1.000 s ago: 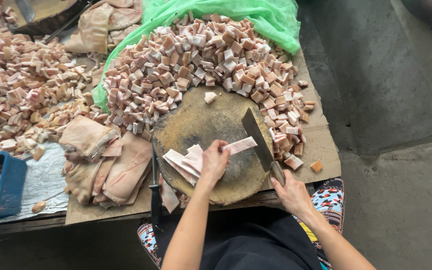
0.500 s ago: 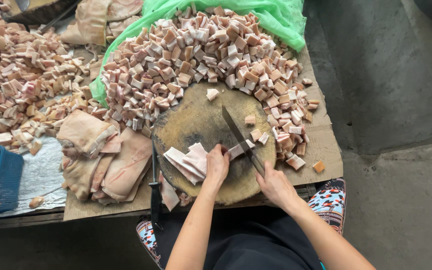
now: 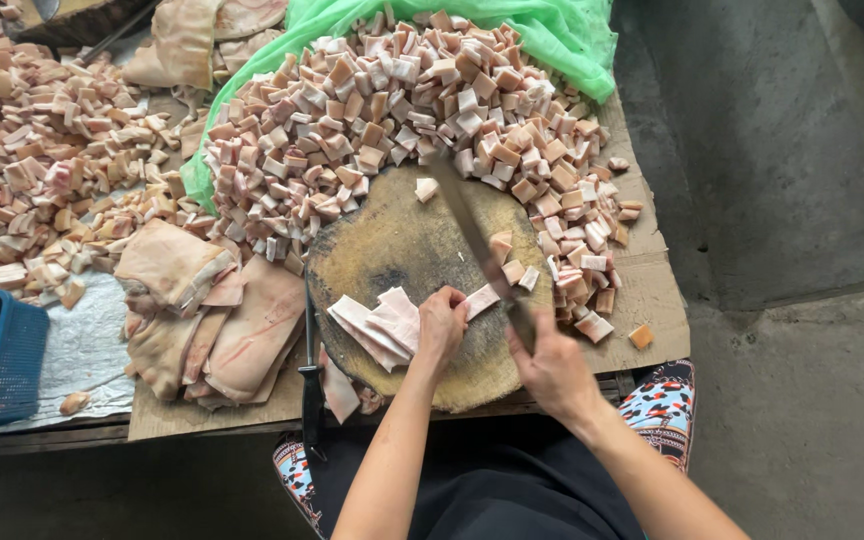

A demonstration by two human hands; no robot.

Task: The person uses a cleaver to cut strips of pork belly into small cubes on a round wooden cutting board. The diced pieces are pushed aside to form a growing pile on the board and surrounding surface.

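My left hand [image 3: 442, 322] presses down on a stack of pale pink meat strips [image 3: 377, 322] lying on the round wooden chopping block [image 3: 392, 240]. My right hand [image 3: 550, 362] grips the handle of a cleaver [image 3: 472, 232], whose blade lies edge-down across the block, just right of the strips. A few fresh cut cubes [image 3: 514, 268] lie beside the blade. Behind the block rises a large heap of cut meat cubes [image 3: 392, 110] on green plastic sheeting [image 3: 552, 30].
Uncut slabs of meat with skin [image 3: 212, 320] lie left of the block on cardboard. A dark knife [image 3: 310, 375] lies between them and the block. A second pile of cubes [image 3: 32, 170] fills the far left, with a blue basket [image 3: 12, 360]. Concrete floor at right.
The cleaver came down from a raised position onto the strip end and now lies across the block, pushing cut cubes to the right. My left hand stayed on the strips.
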